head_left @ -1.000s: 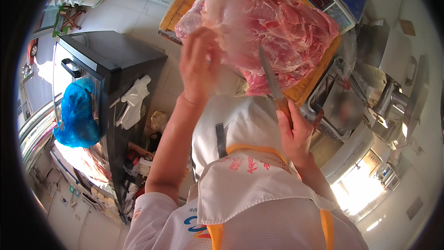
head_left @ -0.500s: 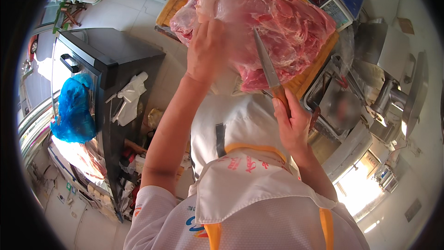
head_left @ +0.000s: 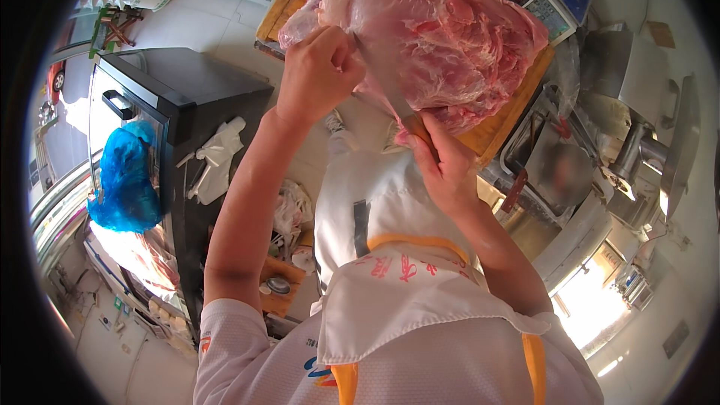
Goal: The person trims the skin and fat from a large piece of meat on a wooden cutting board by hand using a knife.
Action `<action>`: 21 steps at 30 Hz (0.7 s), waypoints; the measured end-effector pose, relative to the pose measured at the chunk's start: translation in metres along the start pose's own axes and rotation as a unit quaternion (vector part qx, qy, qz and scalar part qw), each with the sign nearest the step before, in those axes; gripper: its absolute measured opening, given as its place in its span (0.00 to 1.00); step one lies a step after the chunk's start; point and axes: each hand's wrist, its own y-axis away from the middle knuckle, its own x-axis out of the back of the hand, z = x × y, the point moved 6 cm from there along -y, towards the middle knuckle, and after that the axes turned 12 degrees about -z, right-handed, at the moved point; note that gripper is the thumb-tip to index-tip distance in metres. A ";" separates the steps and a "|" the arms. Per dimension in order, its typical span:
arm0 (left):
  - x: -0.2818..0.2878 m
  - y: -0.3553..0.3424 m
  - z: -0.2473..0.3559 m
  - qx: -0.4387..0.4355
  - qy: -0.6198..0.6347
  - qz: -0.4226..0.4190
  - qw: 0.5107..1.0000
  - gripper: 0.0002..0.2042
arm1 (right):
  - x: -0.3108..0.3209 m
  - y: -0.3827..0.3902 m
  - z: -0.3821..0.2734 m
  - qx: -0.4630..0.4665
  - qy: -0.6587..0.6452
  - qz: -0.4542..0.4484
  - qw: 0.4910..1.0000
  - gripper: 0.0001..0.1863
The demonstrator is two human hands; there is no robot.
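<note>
A big slab of raw pink meat (head_left: pixel 465 45) lies over a wooden cutting board (head_left: pixel 281 11). My left hand (head_left: pixel 319 75) is closed at the slab's near left edge, its curled fingers gripping the meat there. What lies inside the fingers is mostly hidden. My right hand (head_left: pixel 448 169) grips the wooden handle of a knife (head_left: pixel 391 94) at the board's near side. The blade points up and left along the meat's near edge, its tip close to my left hand.
A scale (head_left: pixel 536 0) stands behind the board at the right. Further right are a metal tray (head_left: pixel 517 146) with tools and a steel machine (head_left: pixel 622 157). At left stands a dark cabinet (head_left: pixel 202 90) with a blue plastic bag (head_left: pixel 124 187) hanging from it.
My left hand has shifted left and toward me, its fingers now curled tighter. The knife has swung left with my right hand, its blade now against the meat's near edge.
</note>
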 end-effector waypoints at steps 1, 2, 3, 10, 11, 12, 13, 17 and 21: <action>0.000 -0.001 0.000 -0.003 0.002 0.001 1.000 0.09 | -0.005 0.001 0.007 0.008 0.007 0.005 1.000 0.24; 0.000 0.000 -0.001 -0.005 0.004 0.001 1.000 0.09 | -0.008 -0.001 0.007 0.016 0.012 0.009 1.000 0.23; 0.000 0.000 -0.001 -0.007 0.006 0.002 1.000 0.09 | -0.012 -0.005 0.006 0.024 0.008 0.010 1.000 0.23; 0.003 -0.002 -0.008 -0.026 0.015 0.008 1.000 0.09 | -0.033 0.001 0.001 0.022 0.030 0.015 0.999 0.25; 0.005 0.000 -0.003 -0.024 0.020 0.000 1.000 0.09 | -0.033 0.005 -0.006 0.037 0.035 0.036 0.998 0.26; 0.005 0.001 -0.002 -0.022 0.025 -0.008 0.999 0.09 | -0.034 -0.001 -0.007 0.034 0.048 0.033 0.998 0.26; 0.006 0.002 -0.004 -0.018 0.016 -0.005 1.000 0.09 | -0.034 -0.012 -0.007 0.031 0.061 0.030 0.997 0.26; 0.008 0.004 -0.011 -0.006 0.016 -0.007 1.000 0.08 | -0.039 -0.008 -0.008 0.024 0.085 0.024 0.996 0.25; 0.010 0.008 -0.008 -0.011 0.018 -0.004 1.000 0.09 | -0.038 0.002 -0.001 0.041 0.120 0.033 0.991 0.27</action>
